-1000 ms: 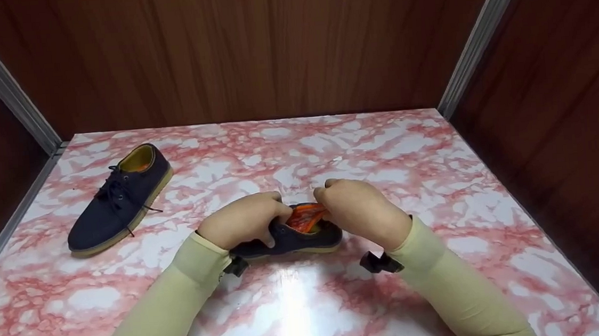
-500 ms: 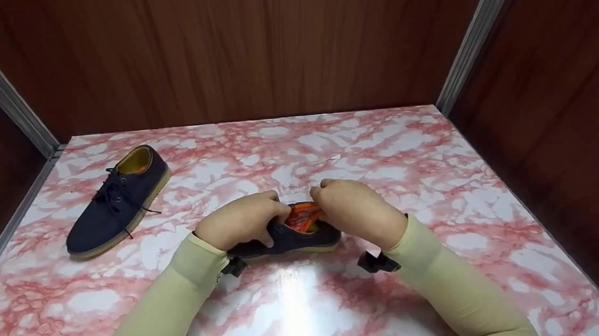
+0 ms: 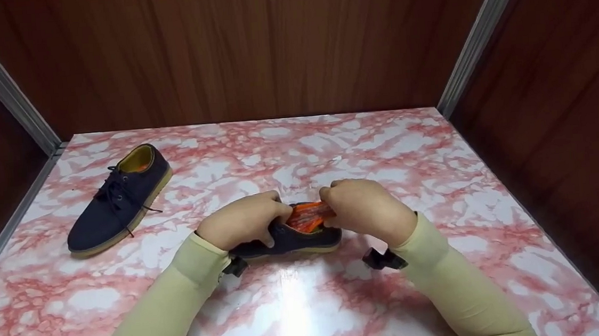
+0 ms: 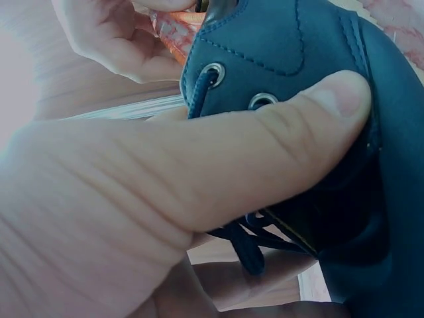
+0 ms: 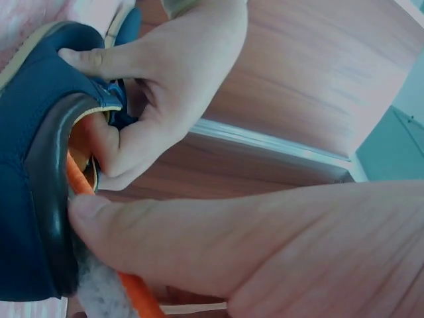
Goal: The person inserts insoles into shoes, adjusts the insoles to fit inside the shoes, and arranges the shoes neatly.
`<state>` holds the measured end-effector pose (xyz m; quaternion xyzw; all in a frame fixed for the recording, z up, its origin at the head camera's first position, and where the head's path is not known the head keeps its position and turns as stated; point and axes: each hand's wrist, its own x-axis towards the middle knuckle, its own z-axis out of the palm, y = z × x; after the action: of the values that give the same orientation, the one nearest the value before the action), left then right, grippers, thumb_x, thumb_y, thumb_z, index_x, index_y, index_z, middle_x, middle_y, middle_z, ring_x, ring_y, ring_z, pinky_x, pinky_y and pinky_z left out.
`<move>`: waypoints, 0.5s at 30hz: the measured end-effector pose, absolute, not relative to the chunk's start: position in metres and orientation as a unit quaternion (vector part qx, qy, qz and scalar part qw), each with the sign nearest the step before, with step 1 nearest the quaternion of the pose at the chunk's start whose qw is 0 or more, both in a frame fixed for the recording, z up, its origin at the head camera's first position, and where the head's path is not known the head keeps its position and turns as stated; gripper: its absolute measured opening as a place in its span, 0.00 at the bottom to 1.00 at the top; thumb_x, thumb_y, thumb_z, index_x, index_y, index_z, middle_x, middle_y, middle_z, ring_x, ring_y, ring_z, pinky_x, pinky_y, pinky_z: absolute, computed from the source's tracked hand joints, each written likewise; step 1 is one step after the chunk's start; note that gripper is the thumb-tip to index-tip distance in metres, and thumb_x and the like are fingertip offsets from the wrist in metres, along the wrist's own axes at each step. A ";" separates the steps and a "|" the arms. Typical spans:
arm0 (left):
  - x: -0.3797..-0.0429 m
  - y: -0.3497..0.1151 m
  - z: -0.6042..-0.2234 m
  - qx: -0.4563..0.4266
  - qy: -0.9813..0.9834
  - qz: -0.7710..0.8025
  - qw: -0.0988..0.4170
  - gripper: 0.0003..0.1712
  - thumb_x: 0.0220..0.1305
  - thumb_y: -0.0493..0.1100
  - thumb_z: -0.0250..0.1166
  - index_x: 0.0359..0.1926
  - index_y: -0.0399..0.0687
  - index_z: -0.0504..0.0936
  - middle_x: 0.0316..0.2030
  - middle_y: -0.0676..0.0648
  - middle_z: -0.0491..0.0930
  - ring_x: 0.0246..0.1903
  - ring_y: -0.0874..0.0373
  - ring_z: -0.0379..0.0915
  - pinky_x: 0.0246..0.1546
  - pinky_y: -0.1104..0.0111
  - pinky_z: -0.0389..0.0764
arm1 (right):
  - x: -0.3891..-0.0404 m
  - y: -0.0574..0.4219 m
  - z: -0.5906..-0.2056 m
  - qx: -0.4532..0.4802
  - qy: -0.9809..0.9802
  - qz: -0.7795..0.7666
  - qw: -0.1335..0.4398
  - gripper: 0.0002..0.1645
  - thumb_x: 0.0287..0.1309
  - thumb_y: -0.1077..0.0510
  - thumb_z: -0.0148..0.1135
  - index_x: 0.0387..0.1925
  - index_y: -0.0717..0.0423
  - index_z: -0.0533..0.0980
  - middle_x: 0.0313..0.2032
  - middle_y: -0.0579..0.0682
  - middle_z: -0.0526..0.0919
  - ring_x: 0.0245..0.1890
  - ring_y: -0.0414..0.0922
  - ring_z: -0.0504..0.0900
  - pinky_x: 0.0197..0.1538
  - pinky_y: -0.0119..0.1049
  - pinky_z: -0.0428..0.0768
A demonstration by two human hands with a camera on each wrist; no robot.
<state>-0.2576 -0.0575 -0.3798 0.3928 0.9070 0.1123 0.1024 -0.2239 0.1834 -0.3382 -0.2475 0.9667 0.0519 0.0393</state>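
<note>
A dark blue lace-up shoe with a tan sole stands on the table in the head view, its toe pointing left. My left hand grips it around the front and lacing area; in the left wrist view the thumb presses beside the eyelets. At the shoe opening, my right hand pinches an orange-edged insole with a reddish patterned face. Part of that insole is still inside the shoe. In the right wrist view the orange edge and a pale fluffy area run under the thumb.
A matching dark blue shoe rests at the left of the red-and-white marbled table, its laces loose and something orange inside. Brown wood panels enclose the back and both sides.
My right hand has shifted slightly right and draws the insole a little, so more of it shows above the shoe opening. The left hand and both shoes have stayed in place.
</note>
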 end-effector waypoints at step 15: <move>-0.257 -0.058 -0.377 0.392 0.907 0.115 0.105 0.22 0.48 0.36 0.87 0.38 0.52 0.82 0.47 0.45 0.81 0.41 0.54 0.77 0.48 0.59 0.82 | -0.226 0.177 -0.347 -0.292 0.956 0.028 -0.028 0.12 0.71 0.51 0.74 0.44 0.56 0.84 0.34 0.55 0.86 0.32 0.50 0.85 0.36 0.49 0.87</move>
<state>-0.2571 -0.0579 -0.3770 0.3923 0.9065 0.1154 0.1051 -0.2258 0.1772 -0.3474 -0.2923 0.9555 0.0276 -0.0283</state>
